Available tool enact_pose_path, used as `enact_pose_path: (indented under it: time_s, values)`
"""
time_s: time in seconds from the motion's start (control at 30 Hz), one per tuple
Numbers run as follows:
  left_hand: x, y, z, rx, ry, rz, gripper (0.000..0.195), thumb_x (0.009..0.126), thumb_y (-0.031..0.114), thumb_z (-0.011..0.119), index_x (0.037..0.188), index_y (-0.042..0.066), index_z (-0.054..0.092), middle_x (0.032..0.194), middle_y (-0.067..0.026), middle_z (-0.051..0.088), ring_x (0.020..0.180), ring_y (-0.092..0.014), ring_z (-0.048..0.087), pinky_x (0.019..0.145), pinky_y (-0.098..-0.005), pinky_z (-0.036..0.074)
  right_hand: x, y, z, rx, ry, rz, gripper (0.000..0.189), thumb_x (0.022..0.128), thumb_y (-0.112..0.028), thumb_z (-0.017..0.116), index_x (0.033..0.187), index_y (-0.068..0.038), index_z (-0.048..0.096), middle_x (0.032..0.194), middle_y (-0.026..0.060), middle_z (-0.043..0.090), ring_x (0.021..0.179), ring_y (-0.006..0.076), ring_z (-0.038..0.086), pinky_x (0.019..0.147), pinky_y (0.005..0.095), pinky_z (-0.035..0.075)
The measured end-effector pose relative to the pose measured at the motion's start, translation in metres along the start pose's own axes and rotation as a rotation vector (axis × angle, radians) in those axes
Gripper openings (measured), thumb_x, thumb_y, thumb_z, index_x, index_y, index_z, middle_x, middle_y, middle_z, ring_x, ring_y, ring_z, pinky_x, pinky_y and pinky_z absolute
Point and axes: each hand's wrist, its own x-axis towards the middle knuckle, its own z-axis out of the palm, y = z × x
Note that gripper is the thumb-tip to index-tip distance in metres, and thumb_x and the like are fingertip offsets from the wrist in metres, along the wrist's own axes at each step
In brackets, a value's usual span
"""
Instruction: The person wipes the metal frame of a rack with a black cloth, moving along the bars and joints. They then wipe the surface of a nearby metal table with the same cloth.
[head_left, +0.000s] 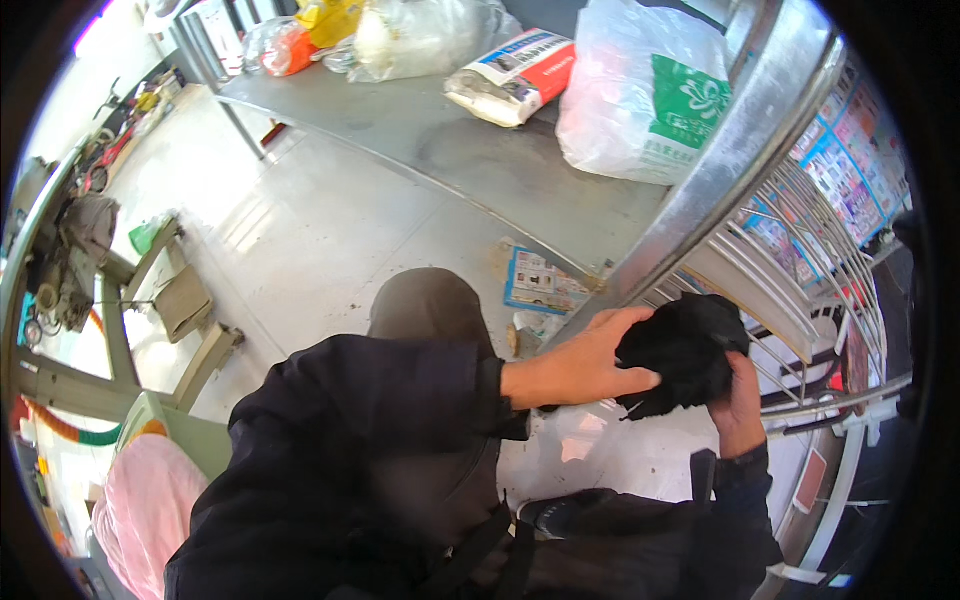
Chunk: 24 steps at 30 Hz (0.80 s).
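A bunched black cloth (686, 352) is held between my two hands, low beside a metal rack post at the right. My left hand (585, 360) reaches in from the left, fingers over the cloth's upper left edge and thumb across its lower left side. At the cloth's lower right side, my right hand (739, 409) grips with the thumb up along it; its other fingers are mostly hidden behind the fabric. The cloth's exact shape cannot be told.
A metal shelf (480, 165) carries plastic bags (637, 90) and a printed packet (514, 75). The metal post (720, 150) and a wire rack (825, 247) stand close by my hands. A blue-edged printed sheet (544, 281) lies on the floor. A green chair (184, 435) with pink cloth (146, 510) is at left.
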Motion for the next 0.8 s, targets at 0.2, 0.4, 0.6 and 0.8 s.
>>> enact_pose_path:
  time_s: [0.2, 0.4, 0.6, 0.8]
  values:
    - [-0.001, 0.014, 0.011, -0.789, -0.176, -0.285, 0.076, 0.089, 0.042, 0.066, 0.146, 0.01, 0.027, 0.133, -0.0096, 0.044, 0.117, -0.016, 0.046, 0.094, -0.0305, 0.045, -0.034, 0.022, 0.077, -0.354, -0.134, -0.178, 0.046, 0.088, -0.008, 0.057, 0.133, -0.002, 0.048, 0.121, 0.0075, 0.059, 0.111, 0.0169, 0.055, 0.098, 0.0319, 0.043]
    - [-0.001, 0.027, -0.012, -0.697, 0.107, -0.299, 0.042, 0.084, 0.009, 0.064, 0.125, 0.008, 0.054, 0.107, -0.0049, 0.063, 0.093, -0.015, 0.062, 0.084, -0.0282, 0.051, -0.042, 0.019, 0.077, -0.643, -0.358, -0.226, 0.071, 0.088, -0.021, 0.065, 0.146, -0.001, 0.029, 0.136, 0.0112, 0.047, 0.12, 0.0188, 0.048, 0.097, 0.0315, 0.042]
    - [-0.019, 0.073, -0.092, -0.392, 0.354, 0.158, 0.033, 0.083, 0.009, 0.066, 0.116, 0.004, 0.063, 0.101, -0.0013, 0.066, 0.09, -0.009, 0.061, 0.082, -0.0253, 0.05, -0.049, 0.01, 0.065, -0.906, -0.309, -0.356, 0.058, 0.084, -0.016, 0.067, 0.137, -0.005, 0.045, 0.137, 0.0125, 0.048, 0.113, 0.0208, 0.055, 0.08, 0.0299, 0.052]
    - [-0.02, 0.079, -0.18, 0.594, 0.67, 0.067, 0.045, 0.076, 0.01, 0.06, 0.121, 0.002, 0.062, 0.083, -0.0013, 0.066, 0.072, -0.006, 0.058, 0.068, -0.023, 0.048, -0.048, 0.019, 0.055, -0.862, -0.206, -0.246, 0.039, 0.084, -0.011, 0.065, 0.121, 0.0, 0.058, 0.131, 0.0123, 0.053, 0.095, 0.0173, 0.062, 0.072, 0.0274, 0.053]
